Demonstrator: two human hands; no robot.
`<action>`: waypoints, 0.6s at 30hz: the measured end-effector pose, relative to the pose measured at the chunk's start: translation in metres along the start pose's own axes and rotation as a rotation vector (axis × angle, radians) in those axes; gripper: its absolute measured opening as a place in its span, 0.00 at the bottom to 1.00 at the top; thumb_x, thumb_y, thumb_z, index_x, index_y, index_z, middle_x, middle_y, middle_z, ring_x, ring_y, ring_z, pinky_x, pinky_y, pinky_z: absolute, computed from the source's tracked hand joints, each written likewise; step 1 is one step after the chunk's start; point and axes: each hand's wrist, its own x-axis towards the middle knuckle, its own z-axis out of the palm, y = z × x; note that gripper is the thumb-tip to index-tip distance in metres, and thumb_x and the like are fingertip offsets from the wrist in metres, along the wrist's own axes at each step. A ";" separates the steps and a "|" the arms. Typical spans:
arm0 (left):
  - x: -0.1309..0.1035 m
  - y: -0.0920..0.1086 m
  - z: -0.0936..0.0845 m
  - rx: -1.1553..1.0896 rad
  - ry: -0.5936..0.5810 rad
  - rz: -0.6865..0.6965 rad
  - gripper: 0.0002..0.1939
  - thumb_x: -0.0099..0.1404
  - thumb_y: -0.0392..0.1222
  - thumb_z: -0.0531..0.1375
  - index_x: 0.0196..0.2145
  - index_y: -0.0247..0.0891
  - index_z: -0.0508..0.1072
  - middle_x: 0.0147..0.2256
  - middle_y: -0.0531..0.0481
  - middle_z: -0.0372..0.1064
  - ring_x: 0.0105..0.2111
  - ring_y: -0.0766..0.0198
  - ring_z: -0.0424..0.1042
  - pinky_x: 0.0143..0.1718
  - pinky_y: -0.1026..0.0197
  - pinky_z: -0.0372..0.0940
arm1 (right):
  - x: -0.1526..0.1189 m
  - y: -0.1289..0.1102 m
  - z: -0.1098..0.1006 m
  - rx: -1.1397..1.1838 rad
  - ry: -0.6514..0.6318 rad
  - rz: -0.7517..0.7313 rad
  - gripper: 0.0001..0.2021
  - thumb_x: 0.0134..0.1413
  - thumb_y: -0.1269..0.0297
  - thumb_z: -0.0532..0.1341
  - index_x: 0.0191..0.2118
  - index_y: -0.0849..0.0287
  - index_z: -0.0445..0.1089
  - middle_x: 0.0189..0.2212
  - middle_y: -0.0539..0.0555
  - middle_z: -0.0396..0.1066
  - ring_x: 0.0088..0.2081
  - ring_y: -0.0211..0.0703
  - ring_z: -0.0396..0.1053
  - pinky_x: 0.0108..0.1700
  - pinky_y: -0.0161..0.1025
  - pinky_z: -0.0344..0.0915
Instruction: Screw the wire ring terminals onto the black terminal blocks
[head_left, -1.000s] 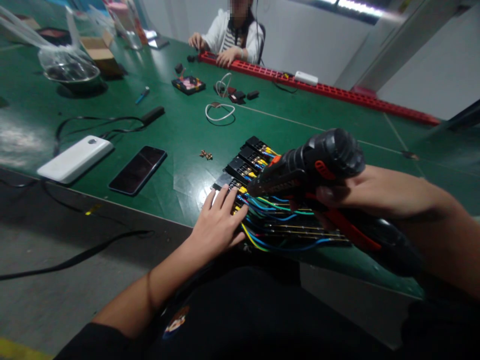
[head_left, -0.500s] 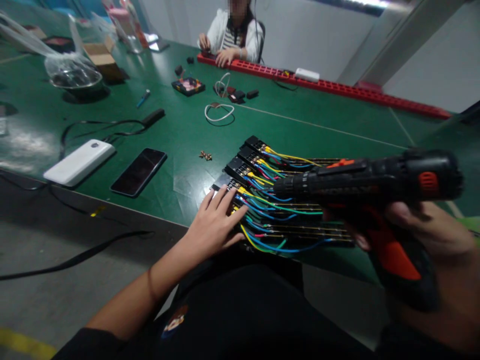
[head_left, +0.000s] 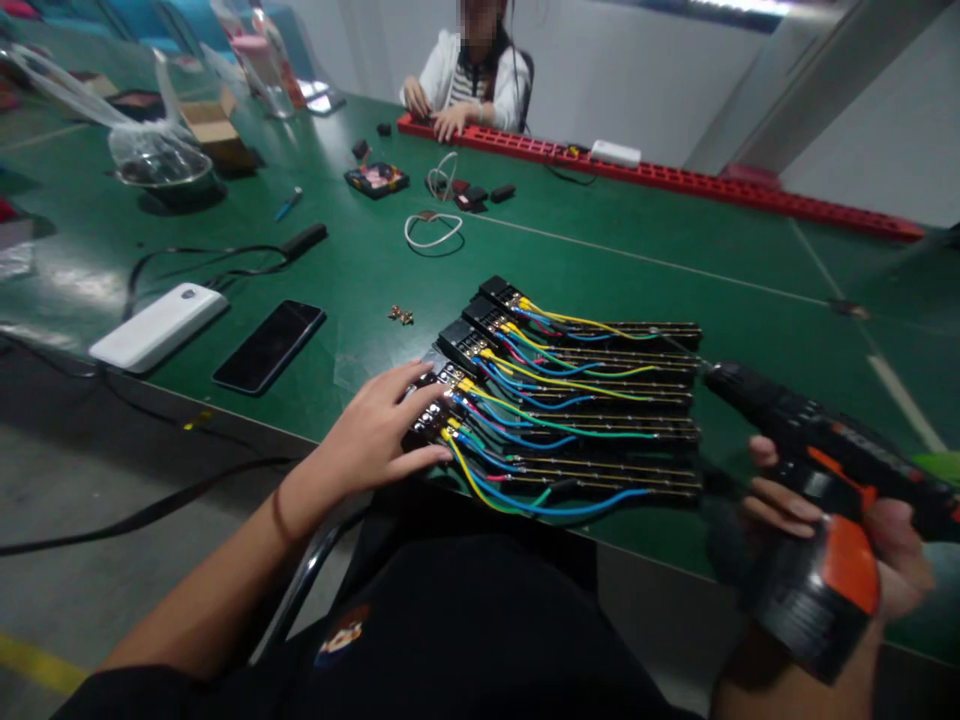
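Several black strips point(head_left: 679, 428) lie side by side on the table, with black terminal blocks point(head_left: 459, 342) at their left ends. Yellow, green, blue and red wires point(head_left: 525, 366) run from the blocks over the strips. My left hand point(head_left: 382, 425) rests on the nearest blocks, its fingers stretched out and the thumb apart. Off the right ends of the strips, my right hand point(head_left: 892, 560) is wrapped round the grip of a black and orange cordless drill point(head_left: 832, 435). Its nose points left, towards the strips. A small pile of brass-coloured screws point(head_left: 401, 315) lies beyond my left hand.
On the left lie a phone point(head_left: 270, 347), a white power bank point(head_left: 159, 328) and a black cable. Further back are a white cable loop point(head_left: 433, 232), a small box point(head_left: 376, 180) and a bagged bowl point(head_left: 166, 168). A person sits behind a red slotted rail point(head_left: 675, 180).
My right hand has swung the drill from over the strips down to their right, its nose now angled up-left. My left hand has slid slightly left on the blocks.
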 end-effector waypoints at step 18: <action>0.006 -0.034 0.013 -0.272 0.263 -0.085 0.27 0.67 0.56 0.60 0.58 0.39 0.68 0.58 0.38 0.66 0.58 0.48 0.67 0.59 0.44 0.63 | 0.052 0.060 -0.054 0.479 0.364 -0.219 0.16 0.55 0.54 0.59 0.45 0.49 0.80 0.53 0.63 0.72 0.44 0.54 0.72 0.31 0.52 0.68</action>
